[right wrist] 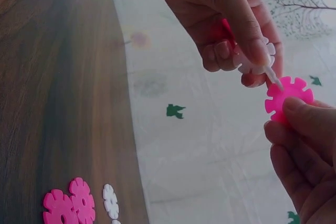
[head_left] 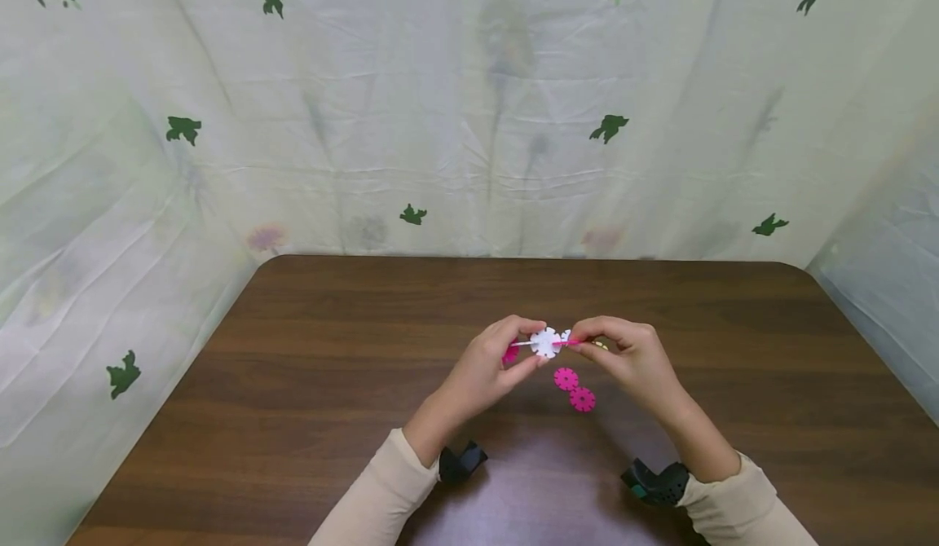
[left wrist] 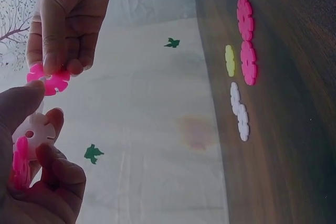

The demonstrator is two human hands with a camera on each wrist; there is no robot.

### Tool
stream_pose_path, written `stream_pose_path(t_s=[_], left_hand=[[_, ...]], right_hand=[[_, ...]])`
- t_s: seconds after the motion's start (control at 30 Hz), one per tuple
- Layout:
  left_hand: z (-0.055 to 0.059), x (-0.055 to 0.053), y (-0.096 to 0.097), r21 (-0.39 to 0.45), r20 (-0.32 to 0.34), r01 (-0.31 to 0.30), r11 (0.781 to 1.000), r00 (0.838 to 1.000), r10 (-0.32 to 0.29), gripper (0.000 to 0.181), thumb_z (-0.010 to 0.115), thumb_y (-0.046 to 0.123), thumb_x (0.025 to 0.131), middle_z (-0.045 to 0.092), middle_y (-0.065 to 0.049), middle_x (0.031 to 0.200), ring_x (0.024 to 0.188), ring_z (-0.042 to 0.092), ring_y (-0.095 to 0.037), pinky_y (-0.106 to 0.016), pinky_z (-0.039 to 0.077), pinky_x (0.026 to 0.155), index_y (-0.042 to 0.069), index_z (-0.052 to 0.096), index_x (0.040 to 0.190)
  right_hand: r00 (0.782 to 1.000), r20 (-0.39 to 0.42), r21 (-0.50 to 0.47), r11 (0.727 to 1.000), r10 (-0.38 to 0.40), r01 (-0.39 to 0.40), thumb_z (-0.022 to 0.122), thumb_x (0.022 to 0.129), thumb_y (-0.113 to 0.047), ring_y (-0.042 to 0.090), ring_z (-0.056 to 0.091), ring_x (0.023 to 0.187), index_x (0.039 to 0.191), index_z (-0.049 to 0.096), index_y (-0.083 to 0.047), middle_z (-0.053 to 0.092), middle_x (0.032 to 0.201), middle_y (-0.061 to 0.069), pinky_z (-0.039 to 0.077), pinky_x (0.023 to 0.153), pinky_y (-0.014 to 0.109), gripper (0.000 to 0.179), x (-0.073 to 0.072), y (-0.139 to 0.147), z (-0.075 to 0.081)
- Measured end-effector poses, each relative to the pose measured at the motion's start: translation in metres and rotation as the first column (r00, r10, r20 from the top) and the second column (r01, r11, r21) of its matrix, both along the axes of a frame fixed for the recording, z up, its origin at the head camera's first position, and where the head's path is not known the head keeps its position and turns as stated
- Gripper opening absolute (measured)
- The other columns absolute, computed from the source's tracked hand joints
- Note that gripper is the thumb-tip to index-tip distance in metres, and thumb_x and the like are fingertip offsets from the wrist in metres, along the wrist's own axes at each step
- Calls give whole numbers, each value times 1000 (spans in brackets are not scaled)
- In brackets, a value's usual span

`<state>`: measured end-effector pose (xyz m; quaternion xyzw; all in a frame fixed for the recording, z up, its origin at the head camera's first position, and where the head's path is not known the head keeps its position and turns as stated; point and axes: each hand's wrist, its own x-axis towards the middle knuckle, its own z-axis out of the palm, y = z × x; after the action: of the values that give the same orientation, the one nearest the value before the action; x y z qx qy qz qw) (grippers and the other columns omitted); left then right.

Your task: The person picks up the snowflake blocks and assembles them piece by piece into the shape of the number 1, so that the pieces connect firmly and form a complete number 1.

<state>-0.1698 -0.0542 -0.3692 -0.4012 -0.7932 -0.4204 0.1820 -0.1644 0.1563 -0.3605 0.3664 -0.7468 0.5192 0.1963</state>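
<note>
My left hand (head_left: 480, 367) grips a small joined group of notched, flower-shaped plastic discs. In it are a white disc (head_left: 546, 342) and a pink disc (left wrist: 21, 163), the pink one low in the palm. Between thumb and fingers, my right hand (head_left: 637, 360) pinches another pink disc (right wrist: 293, 86). Its notched edge meets the edge of a white disc in the left hand, as the right wrist view shows. Both hands are raised over the table, close together, and the fingers hide parts of the discs.
On the brown wooden table (head_left: 330, 416) lie two pink discs (head_left: 583, 399), edge to edge. Beside them in the left wrist view are a yellow disc (left wrist: 230, 60) and two white discs (left wrist: 243, 123). A pale curtain (head_left: 440, 122) with green bird prints hangs behind the table.
</note>
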Motion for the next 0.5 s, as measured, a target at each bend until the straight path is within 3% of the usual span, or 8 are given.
stream_pose_path(t_s=[0.17,0.33,0.5], left_hand=[[1,0,-1,29,29,12,1000,999,-13,36,72,7,75,60,-5,100,86,55,-12,-18,45,73,1,56,106],[2,-2,-2,23,4,-11,1000,1000,11,36,74,11,74,60,-2,97,84,52,-10,-17,43,71,4,58,107],[3,-2,-3,7,-19,-41,999,999,41,35,74,15,75,60,2,94,81,46,-9,-19,39,66,7,61,106]], right_hand=[[1000,26,-1,1000,-4,4,67,68,15,13,58,74,85,65,-3,64,82,5,47,62,19,25,2,-2,3],[997,71,12,1000,-5,4,66,68,17,13,56,75,85,62,2,61,83,9,48,63,19,24,11,-6,18],[995,81,68,996,-56,51,66,69,15,10,55,72,84,62,3,60,82,9,47,58,19,20,18,-6,29]])
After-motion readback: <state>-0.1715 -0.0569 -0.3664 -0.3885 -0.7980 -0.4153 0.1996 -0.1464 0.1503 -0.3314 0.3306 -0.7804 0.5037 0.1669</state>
